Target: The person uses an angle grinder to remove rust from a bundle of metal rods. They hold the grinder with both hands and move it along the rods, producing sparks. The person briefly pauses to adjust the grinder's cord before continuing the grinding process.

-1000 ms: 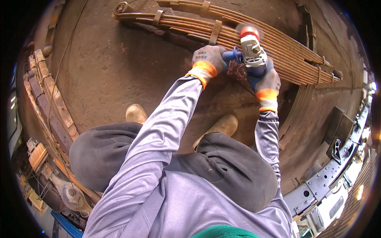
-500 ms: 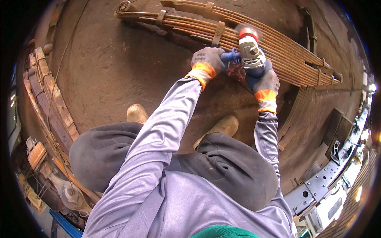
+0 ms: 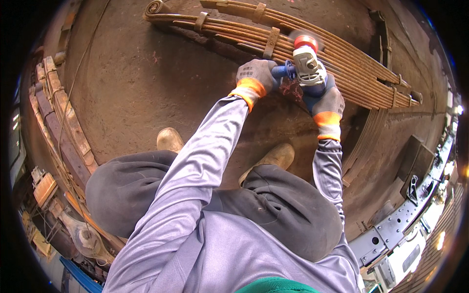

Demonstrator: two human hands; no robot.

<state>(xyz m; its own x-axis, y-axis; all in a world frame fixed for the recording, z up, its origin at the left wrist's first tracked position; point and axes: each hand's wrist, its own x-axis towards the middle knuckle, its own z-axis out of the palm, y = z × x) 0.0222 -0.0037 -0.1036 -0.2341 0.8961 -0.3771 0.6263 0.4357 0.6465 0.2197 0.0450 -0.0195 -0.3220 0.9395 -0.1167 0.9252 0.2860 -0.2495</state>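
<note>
An angle grinder (image 3: 309, 67) with a white head, a blue body and a red hub is between my two gloved hands. My left hand (image 3: 253, 75) is closed round its blue side handle (image 3: 284, 72). My right hand (image 3: 329, 101) wraps the blue body from the right. The wheel (image 3: 315, 38) is a blur, over or against the upper leaves of a rusty leaf spring (image 3: 337, 78); exact contact I cannot tell. That spring lies across the floor in front of me, bound by clips (image 3: 271, 43). A second leaf spring (image 3: 312, 25) lies behind it.
Stacked spring leaves (image 3: 68, 115) run along my left, near an axle-like metal part (image 3: 88, 239). More flat leaves (image 3: 366, 139) lie on the right. Farther right are a dark block (image 3: 415, 158) and a drilled grey steel rail (image 3: 391, 227). My shoes (image 3: 276, 158) rest on the brown floor (image 3: 127, 93).
Both hands and the grinder hold nearly the same place. The whole view has shifted very slightly; the wheel stays blurred over the spring.
</note>
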